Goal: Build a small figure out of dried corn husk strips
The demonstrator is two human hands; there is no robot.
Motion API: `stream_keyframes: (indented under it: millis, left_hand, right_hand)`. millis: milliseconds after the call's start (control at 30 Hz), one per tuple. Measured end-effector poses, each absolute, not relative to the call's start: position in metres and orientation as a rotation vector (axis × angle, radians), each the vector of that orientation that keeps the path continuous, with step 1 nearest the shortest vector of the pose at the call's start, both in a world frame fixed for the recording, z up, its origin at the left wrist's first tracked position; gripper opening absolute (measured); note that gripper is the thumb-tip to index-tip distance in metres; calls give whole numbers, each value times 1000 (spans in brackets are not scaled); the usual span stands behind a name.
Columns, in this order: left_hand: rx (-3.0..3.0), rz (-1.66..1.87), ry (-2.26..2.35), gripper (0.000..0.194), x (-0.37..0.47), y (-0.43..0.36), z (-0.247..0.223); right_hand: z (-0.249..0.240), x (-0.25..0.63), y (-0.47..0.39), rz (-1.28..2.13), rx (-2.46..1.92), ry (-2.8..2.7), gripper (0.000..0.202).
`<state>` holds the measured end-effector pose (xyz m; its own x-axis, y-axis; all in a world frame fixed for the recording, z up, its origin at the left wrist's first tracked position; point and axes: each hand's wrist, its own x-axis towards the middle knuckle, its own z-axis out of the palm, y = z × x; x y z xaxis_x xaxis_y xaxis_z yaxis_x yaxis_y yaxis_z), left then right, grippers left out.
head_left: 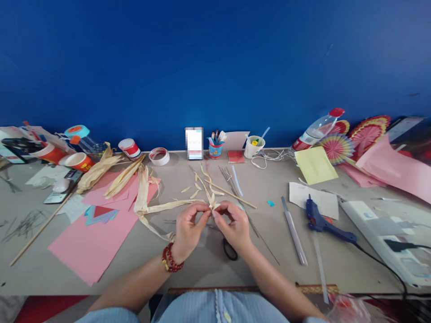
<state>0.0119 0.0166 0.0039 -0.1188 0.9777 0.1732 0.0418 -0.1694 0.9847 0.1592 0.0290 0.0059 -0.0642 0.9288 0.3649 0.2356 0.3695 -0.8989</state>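
Both my hands meet at the front middle of the table, fingertips pinched around a small pale flower of corn husk pieces (pixel 213 202). My left hand (pixel 189 228), with a red bead bracelet at the wrist, closes thumb and forefinger on its base. From the other side my right hand (pixel 236 225) pinches the same base; the exact grip is hidden. Scissors with a black handle (pixel 230 249) lie partly under my right hand. Just beyond are loose cut husk petals (pixel 194 194), a thin wooden stick (pixel 232 194) and several wires (pixel 229 177). Long husk strips (pixel 143 190) lie to the left.
Pink paper sheets (pixel 90 244) and dried husks (pixel 97 172) cover the left side. A phone (pixel 194 144), a pen cup (pixel 216 151) and a white cup (pixel 253 150) stand by the blue wall. Right lie a cutter (pixel 294 233), a glue gun (pixel 325 224) and a power strip (pixel 380 237).
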Motion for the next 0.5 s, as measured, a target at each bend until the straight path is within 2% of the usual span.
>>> stream_keyframes:
  millis: [500]
  left_hand:
    - [1454,1448,1246,9,14,13,6]
  right_hand:
    - [7,155,28,742,-1113,-1537,5]
